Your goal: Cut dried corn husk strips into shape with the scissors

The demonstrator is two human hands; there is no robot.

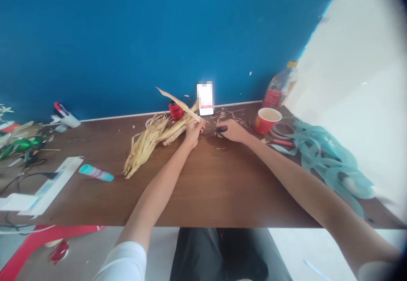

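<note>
My left hand (pixel 193 130) is closed on a long dry corn husk strip (pixel 178 102) that rises up and to the left toward the blue wall. My right hand (pixel 231 130) is closed on a pair of dark-handled scissors (pixel 220 130), held just right of the left hand over the brown table (pixel 206 187). A pile of dry corn husks (pixel 149 141) lies on the table left of my left hand. Small husk scraps (pixel 227 115) are scattered behind both hands.
A phone (pixel 205 98) leans on the wall beside a small red object (pixel 175 110). A red paper cup (pixel 267 120), tape rolls (pixel 281 130), a plastic bottle (pixel 281 85) and pale blue paper cut-outs (pixel 327 158) lie right. A teal tube (pixel 96 172), white box (pixel 47 187) and cables lie left.
</note>
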